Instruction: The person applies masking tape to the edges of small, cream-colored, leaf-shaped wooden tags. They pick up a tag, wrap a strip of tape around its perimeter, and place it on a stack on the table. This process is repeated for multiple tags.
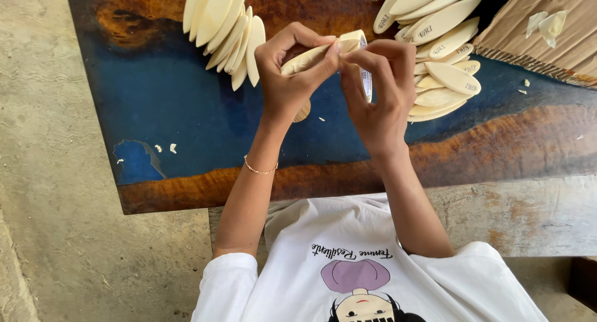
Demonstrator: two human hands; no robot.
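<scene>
L hand (287, 79) & R hand (379, 92), top centre, both pinch-clamped on pale oval wooden piece (311, 56) w/ tape roll (364, 67) above blue-brown surface (186, 110)

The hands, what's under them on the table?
Under the left hand and right hand lies the blue and brown table with pale crumbs. They hold a cream oval piece. Another oval piece peeks out below; the rest is covered.

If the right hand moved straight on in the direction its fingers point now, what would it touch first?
The right hand points toward the left hand, so it would probably first press the pale oval piece held between them. Depth is hard to judge.
</scene>
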